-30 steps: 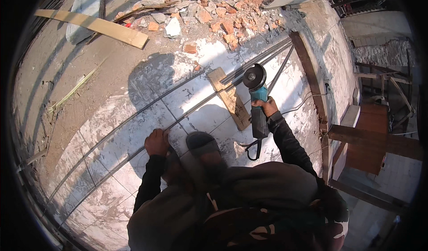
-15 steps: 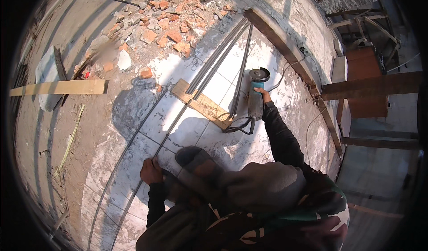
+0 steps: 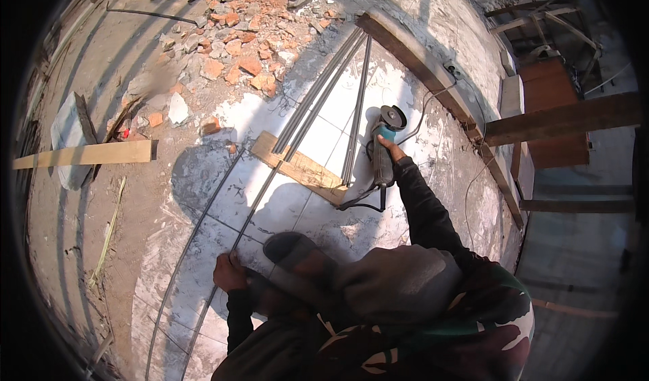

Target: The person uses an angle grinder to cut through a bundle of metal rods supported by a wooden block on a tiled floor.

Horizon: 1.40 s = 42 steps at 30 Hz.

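My left hand (image 3: 230,273) is closed round a long thin steel rod (image 3: 256,205), whose far end rests over a wooden plank (image 3: 303,173). A second rod (image 3: 197,229) lies on the tiles to its left. My right hand (image 3: 391,150) grips a teal and grey angle grinder (image 3: 382,168) near its head. The grinder's round disc (image 3: 393,117) points away from me, to the right of the rods. Several more steel rods (image 3: 323,97) run from the plank toward a thick timber beam (image 3: 412,60).
Broken brick rubble (image 3: 247,66) is heaped at the far left. A pale board (image 3: 88,154) lies at the left, by a whitish slab (image 3: 70,134). The cable (image 3: 427,107) runs from the grinder toward a socket (image 3: 453,70) by the beam. A dark crosspiece (image 3: 561,120) juts in from the right.
The view has shifted slightly. The grinder has tilted, showing more of its disc's face, and sits a little farther right of the rods. My left hand keeps its hold on the rod.
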Each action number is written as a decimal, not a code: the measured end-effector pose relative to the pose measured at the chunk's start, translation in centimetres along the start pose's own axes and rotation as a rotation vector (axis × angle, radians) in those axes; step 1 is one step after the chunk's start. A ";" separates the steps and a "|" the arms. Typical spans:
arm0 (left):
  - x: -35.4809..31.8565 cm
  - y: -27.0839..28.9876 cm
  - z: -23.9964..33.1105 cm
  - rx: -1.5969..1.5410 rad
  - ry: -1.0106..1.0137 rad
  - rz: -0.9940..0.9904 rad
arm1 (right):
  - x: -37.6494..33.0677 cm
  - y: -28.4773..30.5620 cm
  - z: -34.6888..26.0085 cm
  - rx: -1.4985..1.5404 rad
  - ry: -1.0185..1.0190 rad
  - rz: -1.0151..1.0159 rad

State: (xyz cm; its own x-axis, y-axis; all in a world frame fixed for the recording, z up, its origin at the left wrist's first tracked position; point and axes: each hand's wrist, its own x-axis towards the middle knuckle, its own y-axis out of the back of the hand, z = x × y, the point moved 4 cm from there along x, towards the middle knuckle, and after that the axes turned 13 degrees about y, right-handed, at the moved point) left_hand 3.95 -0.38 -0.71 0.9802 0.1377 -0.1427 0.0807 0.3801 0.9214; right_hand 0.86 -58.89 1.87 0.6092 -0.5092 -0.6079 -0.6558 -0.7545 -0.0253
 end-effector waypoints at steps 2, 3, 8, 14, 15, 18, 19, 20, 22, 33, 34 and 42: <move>-0.1 -0.5 0.2 -0.017 -0.001 -0.014 | 0.2 1.8 0.5 -0.132 0.009 0.093; -0.2 -0.4 0.1 -0.021 0.005 -0.016 | 0.1 1.9 0.5 -0.197 0.031 0.138; -0.4 0.0 0.2 -0.036 0.000 -0.026 | 0.0 0.9 -0.6 -0.386 -0.008 0.315; 0.2 0.3 0.3 0.024 -0.003 -0.074 | -2.2 4.5 2.2 -0.153 0.152 0.365; 0.2 0.2 0.1 0.044 0.006 -0.077 | -2.2 5.7 3.3 -0.059 0.186 0.375; 0.1 -0.4 0.2 0.032 0.004 -0.063 | -4.3 9.1 3.5 -0.030 0.295 0.526; 0.1 0.1 -0.3 0.033 0.011 -0.039 | -5.4 8.1 3.0 -0.084 0.314 0.584; 0.2 0.3 -0.6 0.041 0.022 -0.043 | -6.4 7.5 2.7 -0.139 0.332 0.643; -0.1 0.0 -0.1 0.032 0.030 -0.072 | -7.0 12.9 4.7 -0.343 0.261 0.788; -0.1 -0.1 0.1 0.018 -0.038 -0.048 | -10.0 17.5 11.2 -0.746 0.142 0.919; -0.1 -0.2 0.1 0.006 -0.042 -0.046 | -10.1 17.7 11.3 -0.763 0.156 0.935; -0.1 -0.8 -0.8 0.054 0.000 -0.091 | -12.4 13.6 8.8 -0.738 0.135 0.941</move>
State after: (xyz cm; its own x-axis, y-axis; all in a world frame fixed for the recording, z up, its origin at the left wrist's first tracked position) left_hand 3.62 0.01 -1.73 0.9684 0.1048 -0.2264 0.1788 0.3413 0.9228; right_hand -19.55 -59.22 2.13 0.0996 -0.9935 -0.0553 -0.4824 -0.0968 0.8706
